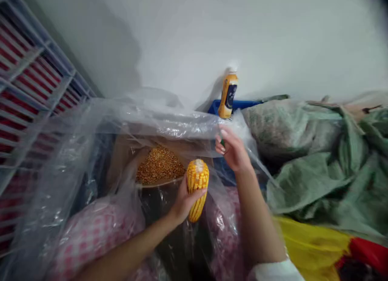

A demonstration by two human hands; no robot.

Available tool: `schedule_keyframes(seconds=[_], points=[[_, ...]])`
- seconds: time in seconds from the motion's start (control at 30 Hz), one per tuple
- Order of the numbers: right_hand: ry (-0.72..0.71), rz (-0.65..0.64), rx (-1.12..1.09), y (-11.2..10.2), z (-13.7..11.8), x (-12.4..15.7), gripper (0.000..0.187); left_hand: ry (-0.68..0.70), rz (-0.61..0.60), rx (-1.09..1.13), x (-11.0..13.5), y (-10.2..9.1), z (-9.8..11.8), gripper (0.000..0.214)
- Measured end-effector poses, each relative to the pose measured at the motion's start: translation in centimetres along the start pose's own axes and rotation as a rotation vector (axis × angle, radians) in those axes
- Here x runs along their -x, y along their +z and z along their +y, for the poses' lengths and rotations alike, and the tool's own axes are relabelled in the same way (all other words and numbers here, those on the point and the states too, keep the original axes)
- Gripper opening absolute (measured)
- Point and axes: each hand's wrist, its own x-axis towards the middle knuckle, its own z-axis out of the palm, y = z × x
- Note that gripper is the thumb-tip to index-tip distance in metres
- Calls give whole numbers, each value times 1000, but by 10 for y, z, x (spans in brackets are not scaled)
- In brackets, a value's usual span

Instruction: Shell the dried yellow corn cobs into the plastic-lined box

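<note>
My left hand (183,200) is closed around a yellow ear of corn (198,176), held upright with its pale tip at the top. To the upper right, my right hand (232,147) is raised with its fingers curled round a small green object (222,142). Most of that object is hidden by the fingers, so its kind is unclear. The right hand and the corn are apart. Behind and left of the ear lies a heap of golden-brown kernels (160,164), within clear plastic sheeting (178,125).
A bottle with a yellow body and dark label (228,95) stands at a blue crate (214,106) by the wall. Stacked slatted crates (39,59) rise at left. Green woven sacks (315,176) and a yellow bag (312,244) lie at right. Pink checkered cloth (93,228) shows under plastic.
</note>
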Motion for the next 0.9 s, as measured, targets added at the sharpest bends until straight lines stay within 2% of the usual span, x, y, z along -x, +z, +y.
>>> schedule_keyframes(seconds=[0.1, 0.17, 0.27, 0.33, 0.43, 0.53, 0.7, 0.8, 0.9], points=[[-129, 139, -170, -12, -12, -5, 29, -7, -34, -20, 1, 0, 3, 44], [-158, 234, -208, -17, -14, -9, 26, -9, -34, -26, 1, -1, 1, 46], [-125, 315, -129, -19, -8, -15, 25, -4, -3, -28, -1, -5, -6, 47], [-67, 299, 50, -16, -1, -18, 25, 0, 14, -25, -4, -8, -12, 45], [63, 104, 372, -11, 7, -17, 30, 14, 7, -42, -8, -12, -15, 42], [149, -118, 533, -8, 10, -12, 37, 5, 12, -46, -11, -13, -14, 41], [100, -224, 729, -6, 4, -4, 37, -78, 74, 42, -14, -8, -12, 35], [70, -377, 796, -5, 2, -1, 42, -110, 119, 107, -16, -5, -13, 34], [112, -493, 839, -6, 5, -1, 51, -136, 156, 168, -16, -3, -13, 36]])
